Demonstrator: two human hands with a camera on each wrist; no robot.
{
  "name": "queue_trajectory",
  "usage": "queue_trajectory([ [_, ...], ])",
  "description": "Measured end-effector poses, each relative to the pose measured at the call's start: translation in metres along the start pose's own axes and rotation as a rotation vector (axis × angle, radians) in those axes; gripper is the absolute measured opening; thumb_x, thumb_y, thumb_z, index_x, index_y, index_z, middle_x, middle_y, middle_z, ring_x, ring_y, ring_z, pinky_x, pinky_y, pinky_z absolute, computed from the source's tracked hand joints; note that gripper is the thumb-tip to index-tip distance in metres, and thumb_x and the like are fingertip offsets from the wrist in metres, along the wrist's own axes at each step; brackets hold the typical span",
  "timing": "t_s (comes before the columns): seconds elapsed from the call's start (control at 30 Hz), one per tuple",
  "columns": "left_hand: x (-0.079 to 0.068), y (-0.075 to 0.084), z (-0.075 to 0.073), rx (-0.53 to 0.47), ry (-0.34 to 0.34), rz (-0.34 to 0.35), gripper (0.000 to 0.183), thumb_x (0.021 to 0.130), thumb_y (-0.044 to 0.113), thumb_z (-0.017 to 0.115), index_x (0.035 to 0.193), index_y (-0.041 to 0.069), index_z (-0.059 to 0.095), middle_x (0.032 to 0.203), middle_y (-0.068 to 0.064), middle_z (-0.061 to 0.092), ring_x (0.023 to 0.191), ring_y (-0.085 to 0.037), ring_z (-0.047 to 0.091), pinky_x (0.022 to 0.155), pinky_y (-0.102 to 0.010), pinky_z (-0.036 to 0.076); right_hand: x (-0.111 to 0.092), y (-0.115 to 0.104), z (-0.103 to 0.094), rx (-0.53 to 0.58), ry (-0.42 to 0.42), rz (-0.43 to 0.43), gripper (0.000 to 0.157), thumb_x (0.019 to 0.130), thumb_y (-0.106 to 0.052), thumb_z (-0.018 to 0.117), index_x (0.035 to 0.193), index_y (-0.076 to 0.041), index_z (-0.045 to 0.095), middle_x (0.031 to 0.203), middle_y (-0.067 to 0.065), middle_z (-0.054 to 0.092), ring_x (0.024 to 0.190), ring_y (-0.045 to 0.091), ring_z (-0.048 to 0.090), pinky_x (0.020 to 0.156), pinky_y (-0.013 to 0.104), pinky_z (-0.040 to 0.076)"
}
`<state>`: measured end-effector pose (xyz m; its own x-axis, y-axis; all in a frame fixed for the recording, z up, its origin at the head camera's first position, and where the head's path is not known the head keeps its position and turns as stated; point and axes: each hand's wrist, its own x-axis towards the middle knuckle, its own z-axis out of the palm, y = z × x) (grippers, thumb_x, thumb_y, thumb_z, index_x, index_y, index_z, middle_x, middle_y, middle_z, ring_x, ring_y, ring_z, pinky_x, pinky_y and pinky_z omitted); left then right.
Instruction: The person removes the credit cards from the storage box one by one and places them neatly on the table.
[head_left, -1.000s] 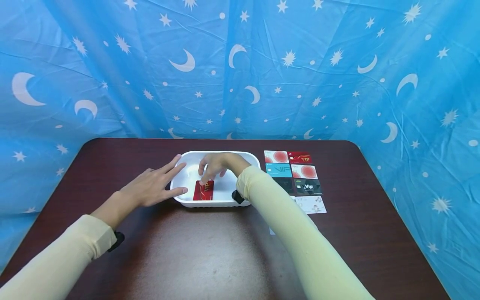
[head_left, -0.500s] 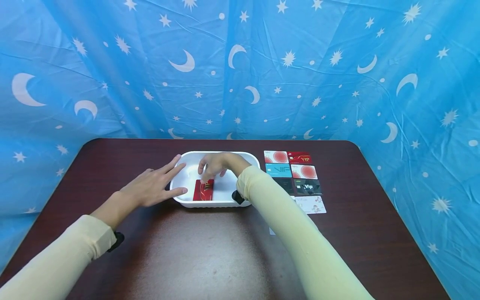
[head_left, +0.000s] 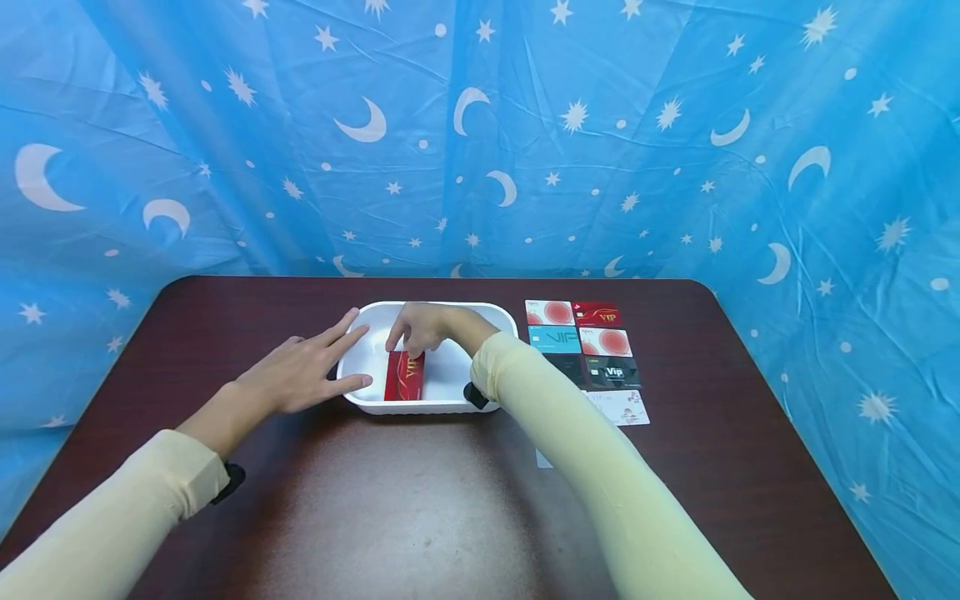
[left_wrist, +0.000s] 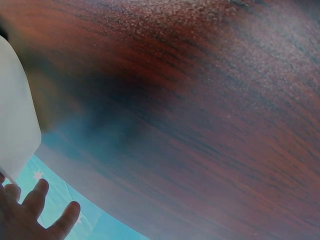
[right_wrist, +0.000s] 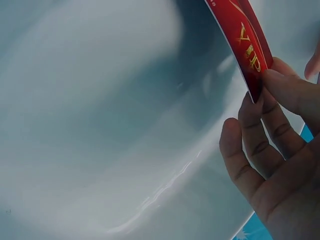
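A white plastic tray (head_left: 450, 407) stands near the far side of the dark wooden table. Over it, my right hand (head_left: 425, 326) pinches a red VIP card (head_left: 402, 381) by its far end. In the right wrist view the thumb lies on the card's face and the fingers are behind it; the red card (right_wrist: 240, 37) stands tilted above the tray floor. My left hand (head_left: 300, 374) has its fingers spread, reaching over the tray's left rim. The left wrist view catches only part of that hand (left_wrist: 30, 215) beside the tray's outer wall (left_wrist: 17, 110).
Right of the tray lie several cards in two columns, among them a red VIP card (head_left: 597, 314), a teal card (head_left: 553, 339), a dark card (head_left: 612, 372) and a white card (head_left: 619, 407). My right sleeve (head_left: 577, 450) hides some. A blue curtain (head_left: 480, 142) hangs behind.
My right hand now pinches the red card, and its far end has risen off the tray floor. The left hand has stayed in place at the tray's rim.
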<state>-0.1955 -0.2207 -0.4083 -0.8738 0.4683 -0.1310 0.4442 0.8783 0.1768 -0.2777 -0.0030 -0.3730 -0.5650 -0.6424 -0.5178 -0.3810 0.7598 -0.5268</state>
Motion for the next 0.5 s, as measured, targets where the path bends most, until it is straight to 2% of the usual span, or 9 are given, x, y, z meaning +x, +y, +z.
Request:
queue_trajectory([
  [0.1,0.000,0.000,-0.001,-0.004,-0.003,-0.002,0.089,0.092,0.068,0.049,0.157,0.010,0.028,0.164,-0.020,0.017,0.129,-0.044,0.051,0.098,-0.068,0.041,0.000,-0.001,0.001,-0.004,0.024,-0.024,0.036,0.093,0.001,0.063,0.126,-0.010,0.071,0.108,0.009,0.067,0.081,0.016,0.057,0.063,0.021,0.049],
  [0.3,0.001,0.003,-0.002,0.001,0.003,0.003,0.089,0.092,0.069,0.047,0.157,0.010,0.029,0.163,-0.020,0.018,0.128,-0.044,0.052,0.098,-0.067,0.042,-0.004,-0.001,0.001,-0.084,0.051,-0.059,0.034,0.092,0.001,0.065,0.123,-0.012,0.073,0.097,0.006,0.067,0.083,0.014,0.057,0.067,0.021,0.050],
  [0.5,0.001,0.002,-0.001,0.006,0.015,0.007,0.088,0.092,0.066,0.049,0.156,0.009,0.030,0.162,-0.022,0.020,0.125,-0.044,0.055,0.096,-0.066,0.044,-0.012,0.000,-0.002,-0.144,0.048,-0.122,0.034,0.091,0.005,0.064,0.121,-0.009,0.073,0.099,0.009,0.067,0.079,0.015,0.057,0.066,0.022,0.049],
])
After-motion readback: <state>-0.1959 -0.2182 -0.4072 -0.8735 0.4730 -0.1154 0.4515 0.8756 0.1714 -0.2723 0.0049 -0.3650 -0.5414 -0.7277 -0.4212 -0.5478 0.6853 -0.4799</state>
